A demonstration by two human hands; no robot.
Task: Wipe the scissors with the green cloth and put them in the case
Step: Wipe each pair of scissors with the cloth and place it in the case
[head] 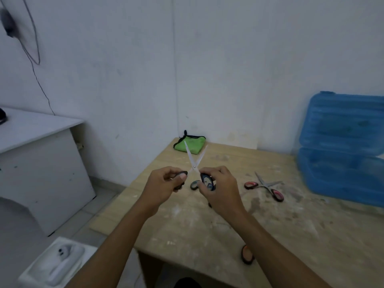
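Observation:
I hold a pair of scissors (pixel 194 161) in the air above the wooden table (pixel 207 231), its blades spread apart and pointing up. My left hand (pixel 164 183) grips one dark handle and my right hand (pixel 218 188) grips the other, blue-lined handle. The folded green cloth (pixel 190 144) lies at the table's far left corner, behind the blades. The blue case (pixel 340 146) stands with its lid up at the far right of the table. A second pair with red-lined handles (pixel 265 187) lies spread apart on the table to the right of my hands.
Another scissor handle (pixel 195 185) peeks out on the table beneath my hands, and an orange-lined handle (pixel 247 254) shows beside my right forearm. A white desk (pixel 37 154) stands to the left, and a white object (pixel 56 265) lies on the floor below.

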